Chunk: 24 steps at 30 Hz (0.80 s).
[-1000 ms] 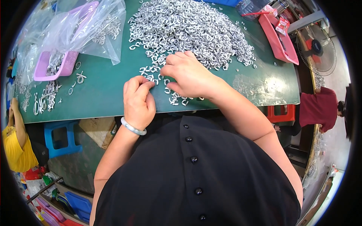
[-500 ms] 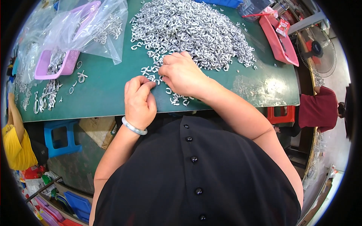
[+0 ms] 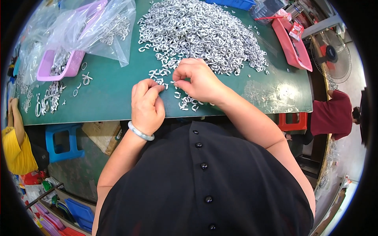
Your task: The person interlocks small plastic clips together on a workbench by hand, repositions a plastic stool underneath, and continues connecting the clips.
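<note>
A large heap of small C-shaped metal rings (image 3: 197, 33) lies on the green table (image 3: 106, 94), thinning toward me into loose pieces. At its near left edge my left hand (image 3: 147, 106) rests low, fingers curled and tips together among the scattered rings; what they pinch, if anything, is too small to make out. A pale bangle circles that wrist. Just to the right, my right hand (image 3: 201, 81) has thumb and forefinger pinched at a small C-shaped metal ring (image 3: 173, 83). Below it lie several more loose rings (image 3: 189, 104), close to the table's front edge.
At the left, a clear plastic bag (image 3: 104, 35) and a purple basket (image 3: 75, 65) hold metal parts; linked pieces (image 3: 51, 98) lie beside them. A pink basket (image 3: 289, 47) and a fan (image 3: 330, 55) are at the right. A blue stool (image 3: 65, 143) stands below the table. Other people sit at both sides.
My right hand has shifted slightly right and its fingers have drawn away from the left hand. The left hand stays almost in place.
</note>
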Motion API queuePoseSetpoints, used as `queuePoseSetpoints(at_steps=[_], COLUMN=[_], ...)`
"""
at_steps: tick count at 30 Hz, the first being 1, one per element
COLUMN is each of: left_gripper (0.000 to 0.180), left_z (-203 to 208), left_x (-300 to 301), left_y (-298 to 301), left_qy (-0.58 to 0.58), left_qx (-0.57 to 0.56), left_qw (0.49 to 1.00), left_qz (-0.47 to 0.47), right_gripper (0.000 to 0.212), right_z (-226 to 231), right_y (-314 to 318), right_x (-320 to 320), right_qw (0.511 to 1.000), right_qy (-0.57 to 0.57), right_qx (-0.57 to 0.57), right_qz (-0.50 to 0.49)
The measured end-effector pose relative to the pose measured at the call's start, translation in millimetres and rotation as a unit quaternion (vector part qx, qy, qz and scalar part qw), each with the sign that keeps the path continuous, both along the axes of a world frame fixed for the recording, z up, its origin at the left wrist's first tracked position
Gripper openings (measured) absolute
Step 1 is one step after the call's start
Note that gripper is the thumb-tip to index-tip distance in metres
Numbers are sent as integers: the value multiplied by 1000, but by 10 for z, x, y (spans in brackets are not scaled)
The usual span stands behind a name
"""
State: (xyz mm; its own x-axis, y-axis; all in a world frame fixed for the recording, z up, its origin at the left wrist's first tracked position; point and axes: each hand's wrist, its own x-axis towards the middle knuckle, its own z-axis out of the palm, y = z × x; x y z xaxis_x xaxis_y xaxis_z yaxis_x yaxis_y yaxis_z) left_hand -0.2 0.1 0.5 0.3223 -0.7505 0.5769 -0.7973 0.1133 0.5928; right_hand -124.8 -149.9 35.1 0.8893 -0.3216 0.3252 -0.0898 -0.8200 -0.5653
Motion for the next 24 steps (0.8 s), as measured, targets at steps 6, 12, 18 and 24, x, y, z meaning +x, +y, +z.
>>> queuePoseSetpoints(at_steps=[6,12,18,24], left_gripper=[16,13,9,7], left_z=[58,172,178,238], left_x=[-25,-49,-62,-93], left_y=[-21,-37,-79,-137], left_qy=[38,72,177,334], left_qx=[-12,-10,-17,29], left_qw=[999,997,982,937], left_qz=[0,-27,-56,-101], right_gripper=[12,10,8,7], right_z=[52,102,118,109], right_y=[71,158,220,228], right_x=[-47,-106,-163,-236], right_qw=[994,984,952,922], right_qy=[-49,-65,-68,-66], right_qx=[94,165,295,377], right_qz=[1,-2,-31,-56])
